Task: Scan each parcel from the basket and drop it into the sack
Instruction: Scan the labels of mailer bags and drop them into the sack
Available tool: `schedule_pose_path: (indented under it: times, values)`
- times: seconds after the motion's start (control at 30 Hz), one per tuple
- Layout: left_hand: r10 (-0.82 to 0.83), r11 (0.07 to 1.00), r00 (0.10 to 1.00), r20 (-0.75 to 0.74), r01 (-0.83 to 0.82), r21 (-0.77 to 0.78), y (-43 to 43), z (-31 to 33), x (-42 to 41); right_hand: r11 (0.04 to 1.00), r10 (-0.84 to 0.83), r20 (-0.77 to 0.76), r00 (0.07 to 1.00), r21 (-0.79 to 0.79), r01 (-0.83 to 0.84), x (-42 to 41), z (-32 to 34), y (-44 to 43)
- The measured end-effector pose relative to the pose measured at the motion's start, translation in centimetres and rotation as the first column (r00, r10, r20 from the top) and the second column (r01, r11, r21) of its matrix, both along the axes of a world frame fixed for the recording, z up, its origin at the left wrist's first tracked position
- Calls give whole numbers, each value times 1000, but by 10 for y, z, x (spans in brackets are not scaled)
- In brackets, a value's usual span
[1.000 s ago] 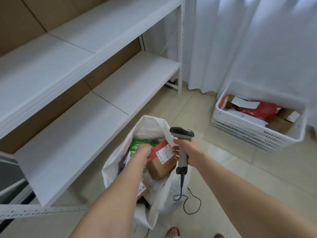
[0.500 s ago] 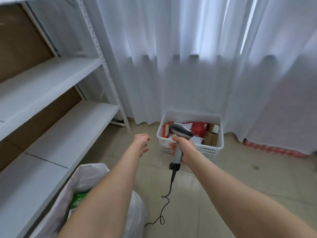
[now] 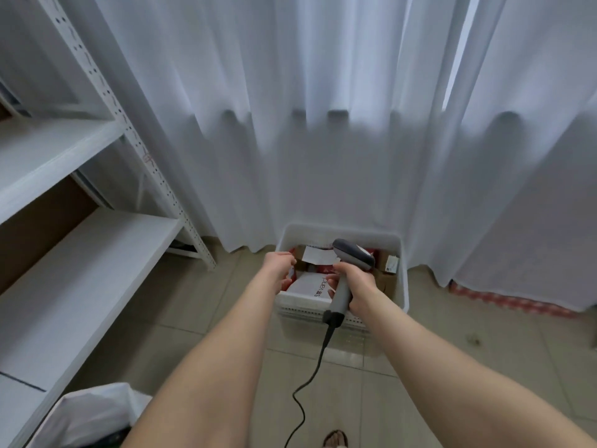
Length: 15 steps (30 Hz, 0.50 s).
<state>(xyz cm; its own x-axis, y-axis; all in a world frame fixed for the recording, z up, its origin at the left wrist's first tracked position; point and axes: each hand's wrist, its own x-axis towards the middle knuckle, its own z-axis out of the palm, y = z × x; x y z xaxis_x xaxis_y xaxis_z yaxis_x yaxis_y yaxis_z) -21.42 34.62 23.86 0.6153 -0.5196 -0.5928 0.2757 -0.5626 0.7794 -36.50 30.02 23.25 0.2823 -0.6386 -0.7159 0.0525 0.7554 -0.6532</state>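
Parcel, white with printed lettering (image 3: 308, 283), is lying in the basket (image 3: 339, 228) against its near wall, long axis running roughly along that wall. The left hand (image 3: 278, 266) is hovering over the basket's left edge with its fingers (image 3: 288, 260) loosely curled. The parcel is lying just right of and below them, between the two hands. Whether the fingers are already touching any parcel cannot be told. The right hand (image 3: 357, 281) is gripping the scanner (image 3: 353, 257) by its handle over the near wall, head pointing across the basket, so the left hand is judged the nearer free one for the pick. The sack (image 3: 90, 412) is standing well apart, at the lower left on the floor. Compared with half a second ago, the left hand, then short of the basket over bare floor, is now reaching the left edge, and the scanner is sitting over the parcels.
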Motion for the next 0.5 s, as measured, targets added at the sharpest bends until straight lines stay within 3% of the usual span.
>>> schedule_pose_path:
  times: [0.33,0.5]
  values:
    - [-118,977,992,-48,125,170,-173,-75,6,987,-110,-90,990,105,119,-3,-72,-172]
    - [-105,967,991,-84,122,225,-246,-126,15,986,-61,-117,991,150,78,11,-126,-255]
